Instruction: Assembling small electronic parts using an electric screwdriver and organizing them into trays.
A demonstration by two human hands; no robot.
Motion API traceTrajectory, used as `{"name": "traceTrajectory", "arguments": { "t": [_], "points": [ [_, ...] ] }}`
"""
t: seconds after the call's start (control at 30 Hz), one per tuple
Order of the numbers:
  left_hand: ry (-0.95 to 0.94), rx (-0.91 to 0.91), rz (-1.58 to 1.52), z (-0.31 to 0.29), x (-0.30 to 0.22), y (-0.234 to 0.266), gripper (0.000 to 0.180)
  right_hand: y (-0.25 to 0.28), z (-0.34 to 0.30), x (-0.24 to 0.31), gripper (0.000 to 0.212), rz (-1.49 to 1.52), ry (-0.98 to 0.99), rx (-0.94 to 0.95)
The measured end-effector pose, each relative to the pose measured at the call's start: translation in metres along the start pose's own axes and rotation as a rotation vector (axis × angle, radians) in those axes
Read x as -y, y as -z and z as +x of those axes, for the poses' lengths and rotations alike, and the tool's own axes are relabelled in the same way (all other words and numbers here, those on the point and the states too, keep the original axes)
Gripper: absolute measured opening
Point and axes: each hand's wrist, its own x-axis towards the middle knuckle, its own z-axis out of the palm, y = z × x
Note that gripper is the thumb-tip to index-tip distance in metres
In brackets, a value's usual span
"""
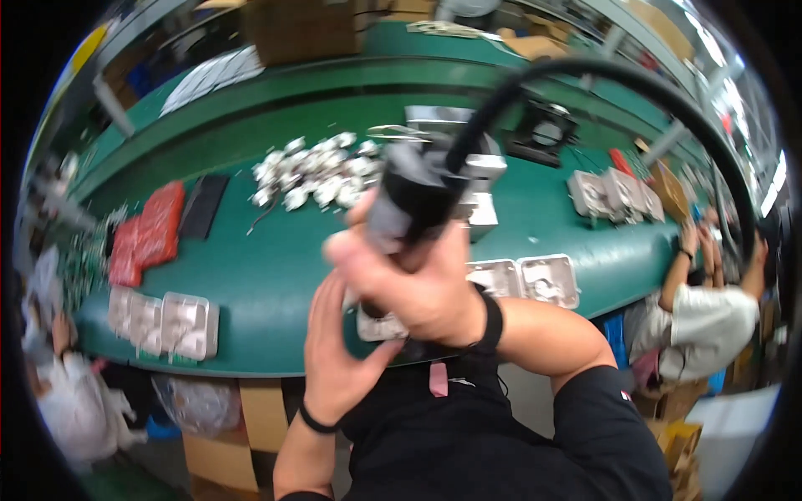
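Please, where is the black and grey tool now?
In the head view, the tool is near the centre, in the right hand, right of the white parts.

Head-worn fisheye — downward, close over workbench [259, 280]

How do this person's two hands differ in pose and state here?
The right hand is curled around a grey-and-black tool; the left hand holds no tool, its fingers extended. The right hand shows higher in the picture, the left hand lower, beside a pale tray; whether it touches that is unclear. Both wear dark wristbands.
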Motion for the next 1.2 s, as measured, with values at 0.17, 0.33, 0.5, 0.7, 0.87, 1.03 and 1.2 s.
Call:
{"name": "traceTrajectory", "arguments": {
  "t": [0.17, 0.33, 0.5, 0.7, 0.87, 1.03, 1.2],
  "points": [
    [0.317, -0.024, -0.529, -0.044, 0.013, -0.006, 0.052, -0.013, -0.022, 0.016, 0.040, -0.079, -0.136, 0.091],
    [0.313, -0.013, -0.548, -0.059, 0.039, 0.008, 0.049, 0.058, -0.060, 0.017, 0.048, -0.840, 0.342, -0.095],
    [0.276, -0.042, -0.587, -0.060, 0.058, 0.014, 0.045, 0.138, -0.119, 0.011, 0.033, -1.719, -0.142, -0.223],
    [0.298, -0.022, -0.677, -0.050, 0.054, -0.018, 0.048, 0.164, -0.145, -0.019, 0.029, -1.757, -0.283, -0.226],
    [0.410, 0.162, -0.655, -0.042, 0.013, -0.034, 0.044, 0.201, -0.154, -0.016, 0.022, -1.769, -0.246, -0.310],
    [0.388, 0.334, -0.678, -0.026, -0.020, -0.077, 0.043, 0.262, -0.168, -0.027, 0.010, -1.787, -0.253, -0.353],
    [0.304, 0.491, -0.620, 0.002, -0.057, -0.125, 0.044, 0.324, -0.180, -0.009, 0.010, -1.849, -0.282, -0.425]
  ]
}}
